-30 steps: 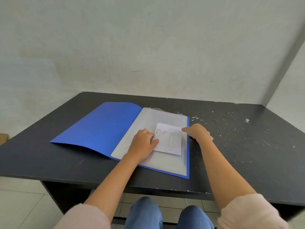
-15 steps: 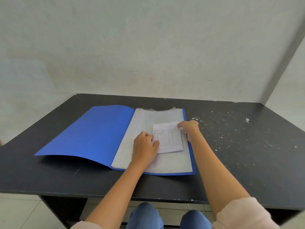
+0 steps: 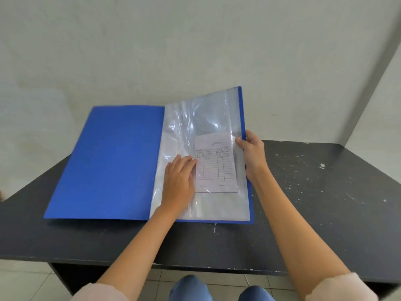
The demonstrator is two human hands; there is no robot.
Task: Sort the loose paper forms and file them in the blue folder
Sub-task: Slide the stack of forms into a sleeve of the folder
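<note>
Dark speckled table (image 3: 325, 192), and on it the open blue plastic folder (image 3: 108, 166), right half tipped up. Inside the clear plastic sleeve (image 3: 195, 122) sits the white printed form (image 3: 217, 168). Left hand (image 3: 179, 181) lies flat, fingers straight, pressing the sleeve beside the form; right hand (image 3: 252, 155) grips the folder's right edge. Smooth gently now, so the form settles square.

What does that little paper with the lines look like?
The paper form is a small white slip printed with a ruled table, its writing unreadable. It seems to lie under a clear plastic sleeve in the open blue folder. The left hand rests at its left edge; the right hand holds a thumb by the top right corner.
</note>
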